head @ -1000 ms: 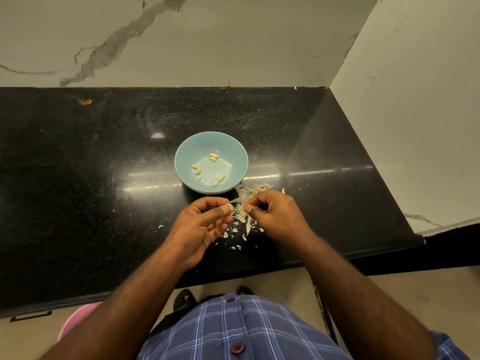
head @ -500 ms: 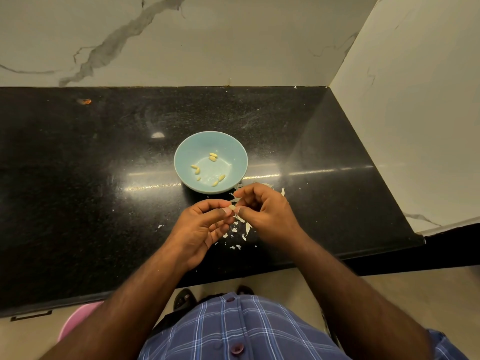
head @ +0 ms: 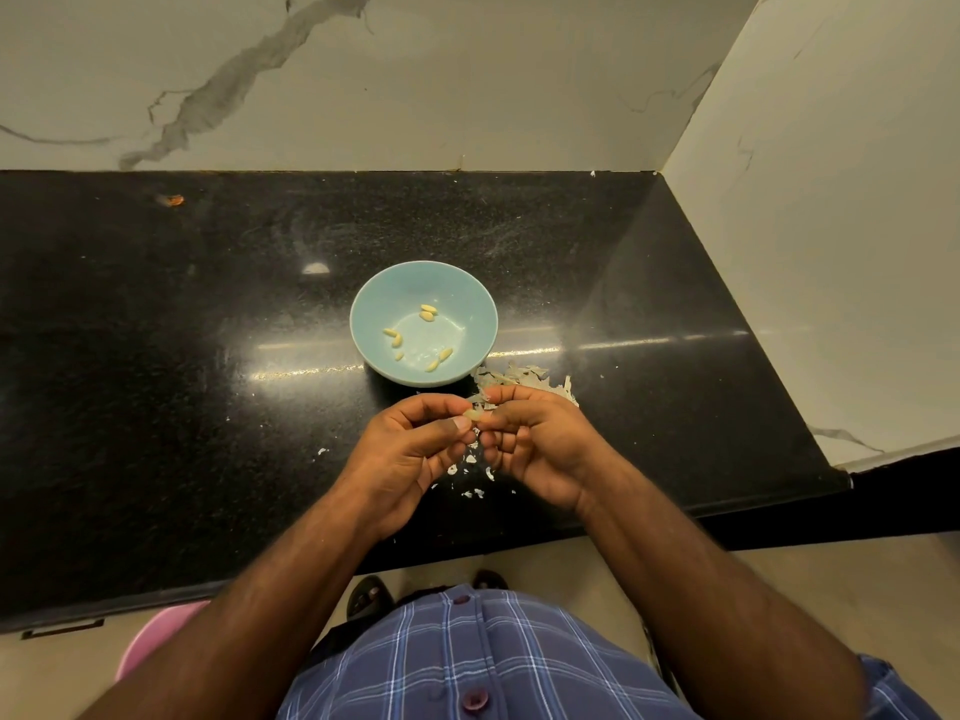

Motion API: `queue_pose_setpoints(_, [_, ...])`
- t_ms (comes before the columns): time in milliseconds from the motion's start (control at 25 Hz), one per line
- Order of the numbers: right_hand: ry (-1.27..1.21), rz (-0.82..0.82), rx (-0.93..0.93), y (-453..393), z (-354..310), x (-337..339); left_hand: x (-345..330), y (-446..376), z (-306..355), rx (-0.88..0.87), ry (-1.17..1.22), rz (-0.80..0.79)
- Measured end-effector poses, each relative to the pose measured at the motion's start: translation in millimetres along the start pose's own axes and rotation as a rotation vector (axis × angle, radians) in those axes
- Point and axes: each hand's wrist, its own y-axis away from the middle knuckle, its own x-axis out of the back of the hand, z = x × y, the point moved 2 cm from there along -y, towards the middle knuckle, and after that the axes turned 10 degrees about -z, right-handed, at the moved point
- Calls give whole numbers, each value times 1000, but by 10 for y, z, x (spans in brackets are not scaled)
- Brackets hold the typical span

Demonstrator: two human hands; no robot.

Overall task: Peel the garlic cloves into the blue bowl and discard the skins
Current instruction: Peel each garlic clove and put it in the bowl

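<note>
The blue bowl (head: 363, 314) stands mid-counter with several peeled garlic cloves (head: 428, 313) lying in it. Just in front of the bowl, my left hand (head: 410, 449) and my right hand (head: 540, 444) meet fingertip to fingertip. A small pale garlic clove (head: 474, 415) is pinched between the fingers of both hands. A heap of white garlic skins (head: 524, 379) lies on the counter beside the bowl's near right side, partly hidden behind my right hand. Smaller skin flakes (head: 470, 475) are scattered below my hands.
The black stone counter (head: 156, 356) runs left to right, with marble walls behind and at the right. Its front edge passes just under my wrists. A pink container (head: 156, 636) stands on the floor at lower left. A small orange scrap (head: 175, 200) lies far left.
My right hand has come back from the skin pile to my left hand, and both hands have lifted slightly toward the bowl. The clove now shows between the fingertips.
</note>
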Motion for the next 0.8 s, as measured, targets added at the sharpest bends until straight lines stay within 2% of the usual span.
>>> queue_pose_setpoints(160, [14, -25, -18, 14, 4, -30, 6, -7, -12, -35, 36, -25])
queue_pose_setpoints(360, [433, 37, 180, 31, -12, -52, 20, -12, -8, -69, 26, 7])
queue_pose_setpoints(480, [592, -9, 286, 60, -17, -59, 32, -8, 13, -95, -17, 15])
queue_pose_setpoints(640, [585, 30, 325, 66, -12, -74, 51, -14, 0, -108, -42, -14])
queue_pose_setpoints(800, [457, 44, 210, 40, 11, -34, 49, -25, -28, -126, -91, -38])
